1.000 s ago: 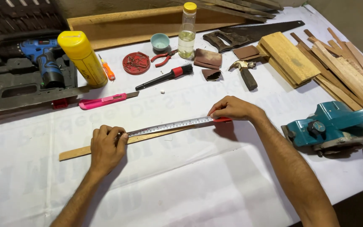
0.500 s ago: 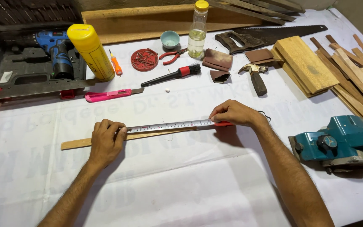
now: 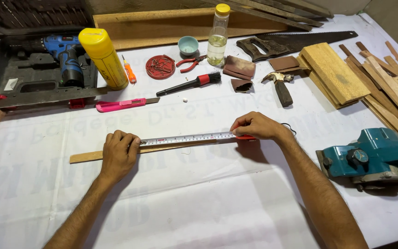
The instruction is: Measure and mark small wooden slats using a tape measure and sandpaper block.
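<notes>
Steel tape (image 3: 187,138) runs across the middle of the frame, lying along a thin wood strip (image 3: 86,157) on the white sheet (image 3: 199,203). Your left hand (image 3: 118,155) sits left of centre, fingers curled down, pinning the tape's end onto the strip. Your right hand (image 3: 254,126), right of centre, is clenched over the red tape case (image 3: 245,137), pressing it to the sheet. Just above lies a pink knife (image 3: 120,105), and further up a black brush (image 3: 190,83) and a hammer (image 3: 279,86). At the right edge a teal planer (image 3: 374,154) rests well apart from your wrist. Upper left, a blue drill (image 3: 65,57) lies in its case beside a yellow can (image 3: 103,57).
</notes>
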